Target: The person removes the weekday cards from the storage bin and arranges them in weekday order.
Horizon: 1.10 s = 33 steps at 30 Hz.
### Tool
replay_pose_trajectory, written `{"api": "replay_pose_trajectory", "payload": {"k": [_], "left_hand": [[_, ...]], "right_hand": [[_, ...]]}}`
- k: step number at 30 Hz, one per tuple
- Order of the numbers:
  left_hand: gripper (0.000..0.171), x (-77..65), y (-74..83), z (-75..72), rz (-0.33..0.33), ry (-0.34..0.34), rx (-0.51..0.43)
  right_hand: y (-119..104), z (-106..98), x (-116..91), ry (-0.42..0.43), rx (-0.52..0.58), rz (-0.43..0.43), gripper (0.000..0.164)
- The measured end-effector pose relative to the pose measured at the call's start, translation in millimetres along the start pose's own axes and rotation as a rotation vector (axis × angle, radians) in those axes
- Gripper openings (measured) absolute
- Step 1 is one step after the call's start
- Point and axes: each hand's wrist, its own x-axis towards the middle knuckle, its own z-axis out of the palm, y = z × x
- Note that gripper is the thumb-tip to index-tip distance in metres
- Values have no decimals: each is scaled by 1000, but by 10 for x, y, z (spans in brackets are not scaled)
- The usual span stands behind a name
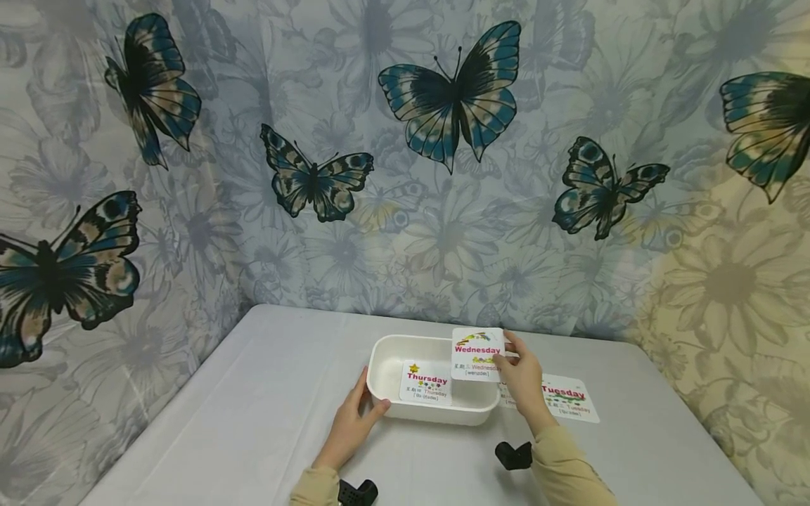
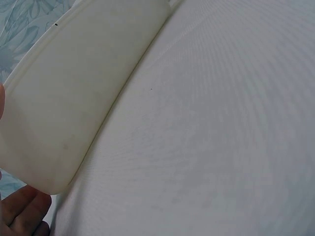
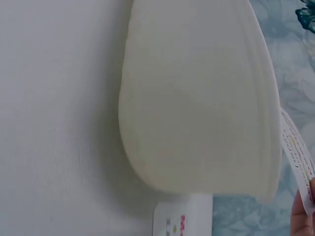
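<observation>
A white plastic box [image 1: 436, 414] stands on the table, its long side facing me. My left hand [image 1: 351, 425] grips its left end, the thumb on the front rim and the fingers round the side; fingers [image 2: 29, 209] also show at its end in the left wrist view. Between thumb and fingers my right hand [image 1: 524, 376] pinches a white "Wednesday" card [image 1: 474, 337], held over the box's right end. A "Thursday" card [image 1: 427, 385] lies inside the box. In the right wrist view the held card [image 3: 298, 157] appears edge-on beyond the rim.
A "Tuesday" card [image 1: 572, 400] lies on the table right of the box. Another card [image 1: 508, 397] beside it is mostly hidden behind my right hand and the box. The white-clothed table [image 1: 253, 393] meets a butterfly-printed backdrop [image 1: 443, 260] at its far edge.
</observation>
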Motion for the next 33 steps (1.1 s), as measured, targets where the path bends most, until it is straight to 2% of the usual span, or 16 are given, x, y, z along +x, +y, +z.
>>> {"api": "replay_pose_trajectory", "payload": {"k": [5,6,10,13,17,19,28,30,33], "left_hand": [[81,0,20,-8,9,0,18],[81,3,21,-10,9,0,21],[81,4,28,-14,8,0,26],[82,5,25,-15,7,-1,26],[82,6,16,-17,5,0,21],[83,7,12,-19,3,3,19],[83,8,-2,-12,-1,-5,15],[83,7,1,-7,-1,-5,15],[83,5,10,-1,-4,-6,17]], "right_hand": [[119,-259,-2,101,46,35,52],[191,-313,10,125,92,33,51],[360,-558,44,197,119,84,51],[578,-750,123,239,99,142,52],[994,-973,276,283,129,214,52],[1101,-1078,307,300,150,259,53],[954,-1464,98,413,312,446,55],[962,-1538,70,436,358,473,50],[1016,-1638,40,461,414,503,33]]}}
